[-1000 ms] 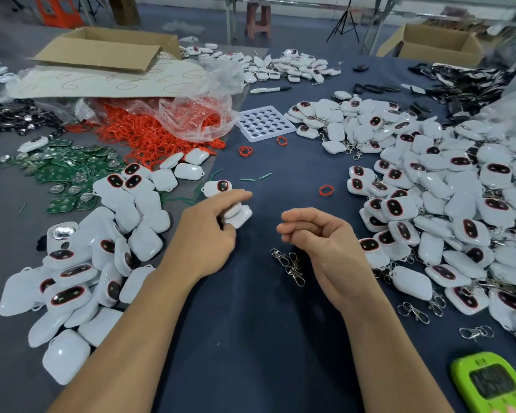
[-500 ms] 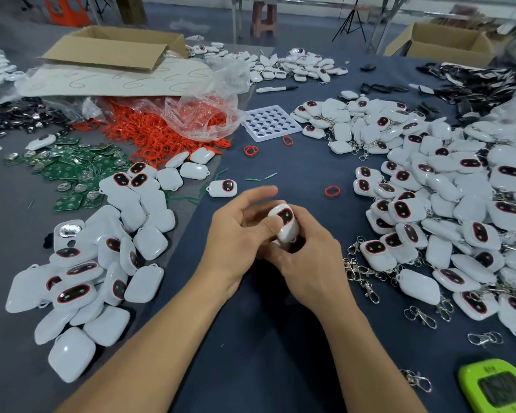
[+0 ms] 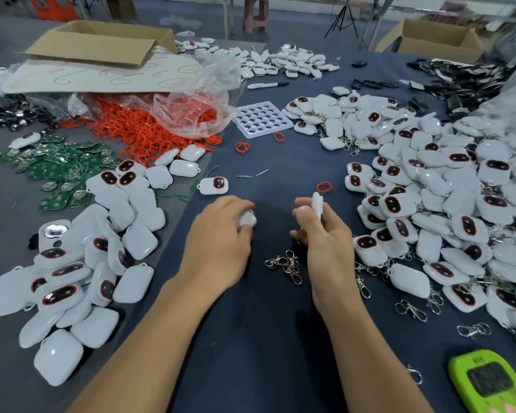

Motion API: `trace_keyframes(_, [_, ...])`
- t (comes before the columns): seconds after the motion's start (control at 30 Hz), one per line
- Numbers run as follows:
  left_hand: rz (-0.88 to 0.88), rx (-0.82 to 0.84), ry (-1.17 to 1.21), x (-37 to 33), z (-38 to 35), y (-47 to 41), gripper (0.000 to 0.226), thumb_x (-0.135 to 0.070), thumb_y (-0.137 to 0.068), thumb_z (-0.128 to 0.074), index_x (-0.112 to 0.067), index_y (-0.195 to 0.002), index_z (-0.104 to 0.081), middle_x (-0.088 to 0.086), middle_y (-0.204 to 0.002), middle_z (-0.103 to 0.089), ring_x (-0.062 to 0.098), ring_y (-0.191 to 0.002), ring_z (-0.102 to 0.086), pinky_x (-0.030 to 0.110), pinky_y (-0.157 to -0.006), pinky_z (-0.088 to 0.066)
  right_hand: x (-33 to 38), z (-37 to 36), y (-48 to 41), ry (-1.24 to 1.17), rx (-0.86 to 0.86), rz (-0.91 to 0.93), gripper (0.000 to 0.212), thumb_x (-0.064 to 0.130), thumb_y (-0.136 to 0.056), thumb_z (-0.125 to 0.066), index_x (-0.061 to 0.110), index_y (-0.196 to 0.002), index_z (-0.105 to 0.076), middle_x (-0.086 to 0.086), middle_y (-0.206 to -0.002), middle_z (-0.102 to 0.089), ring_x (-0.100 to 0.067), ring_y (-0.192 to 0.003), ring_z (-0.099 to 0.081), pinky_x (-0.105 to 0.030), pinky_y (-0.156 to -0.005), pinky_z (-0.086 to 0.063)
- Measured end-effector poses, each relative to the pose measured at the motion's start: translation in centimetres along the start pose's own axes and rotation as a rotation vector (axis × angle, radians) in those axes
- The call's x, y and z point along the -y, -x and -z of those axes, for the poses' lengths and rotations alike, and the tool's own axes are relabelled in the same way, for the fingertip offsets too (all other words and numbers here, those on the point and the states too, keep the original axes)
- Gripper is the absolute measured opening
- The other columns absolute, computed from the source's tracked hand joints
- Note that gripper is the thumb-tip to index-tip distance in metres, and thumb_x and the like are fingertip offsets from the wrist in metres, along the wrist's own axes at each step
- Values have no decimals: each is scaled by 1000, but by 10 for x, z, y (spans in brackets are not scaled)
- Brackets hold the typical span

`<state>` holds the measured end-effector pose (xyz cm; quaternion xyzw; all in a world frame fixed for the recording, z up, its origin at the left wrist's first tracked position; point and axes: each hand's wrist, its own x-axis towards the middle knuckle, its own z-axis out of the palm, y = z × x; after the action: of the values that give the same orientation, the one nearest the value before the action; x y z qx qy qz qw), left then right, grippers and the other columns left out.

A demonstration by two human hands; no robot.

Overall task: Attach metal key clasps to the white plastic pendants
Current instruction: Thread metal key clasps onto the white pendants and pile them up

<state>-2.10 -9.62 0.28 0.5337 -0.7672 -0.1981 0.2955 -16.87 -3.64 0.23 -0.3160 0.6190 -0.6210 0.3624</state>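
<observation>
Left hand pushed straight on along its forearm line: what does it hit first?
Left hand points forward and slightly right: bare cloth first, then likely the loose red ring by the white tray. The lone pendant sits just left of that line.

The left grip point(image 3: 221, 236) and right grip point(image 3: 325, 242), joined half a second ago around one pendant, are now apart above the bench point(image 3: 265, 323), the right pinching an upright pendant point(image 3: 317, 204) edge-on while the left curls over a second pendant point(image 3: 248, 219), blurred white.
</observation>
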Motion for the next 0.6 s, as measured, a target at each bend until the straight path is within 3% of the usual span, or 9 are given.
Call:
trace_keyframes(0.07, [-3,-122,-98,3,0,-1,31,-15,-93,-64,-23,-123,-69,-5,-128,-65,20,-121,-54,32,-102,-36,1,0,1,10,32,-30,29,44,-81,-57,36,-95,-80,14,-80,-72,1,-72,-64,-26,-75,-54])
trace_keyframes(0.17, [-31,-200,-45,-5,-1,6,34,-7,-83,-65,-25,-111,-73,-9,-114,-70,10,-111,-50,22,-94,-33,3,0,1,31,74,-36,27,35,-88,-56,32,-94,-82,3,-77,-75,-5,-70,-64,-23,-65,-52])
trace_keyframes(0.23, [-86,-124,-6,-12,-3,11,28,-18,-80,-59,-31,-100,-75,-16,-102,-71,3,-100,-50,22,-89,-37,3,0,0,24,64,-19,23,21,-97,-59,32,-104,-78,0,-77,-75,-6,-68,-62,-20,-64,-51])
trace_keyframes(0.3, [-140,53,4,-17,-4,14,26,-32,-79,-57,-37,-97,-75,-20,-96,-69,1,-96,-51,23,-83,-43,3,1,0,10,58,-18,33,9,-97,-58,34,-112,-73,1,-73,-71,-8,-65,-58,-20,-63,-51])
trace_keyframes(0.4, [-155,251,28,-16,-1,16,28,-51,-78,-65,-43,-104,-74,-24,-103,-63,1,-102,-53,26,-84,-48,5,2,1,-27,55,-47,31,9,-87,-63,32,-104,-75,0,-74,-72,-9,-60,-56,-24,-61,-51])
trace_keyframes(0.5, [-177,329,40,-15,2,17,24,-48,-77,-78,-43,-100,-76,-25,-104,-62,0,-103,-54,28,-86,-49,9,3,2,-102,70,-71,22,5,-85,-63,20,-88,-79,-6,-83,-78,-8,-56,-56,-21,-58,-50])
trace_keyframes(0.6, [-135,350,98,-17,1,16,9,-33,-80,-84,-34,-87,-78,-20,-95,-65,4,-88,-61,28,-80,-51,9,6,3,-108,92,-62,24,3,-87,-60,16,-85,-81,-6,-86,-78,-10,-55,-49,-21,-55,-46])
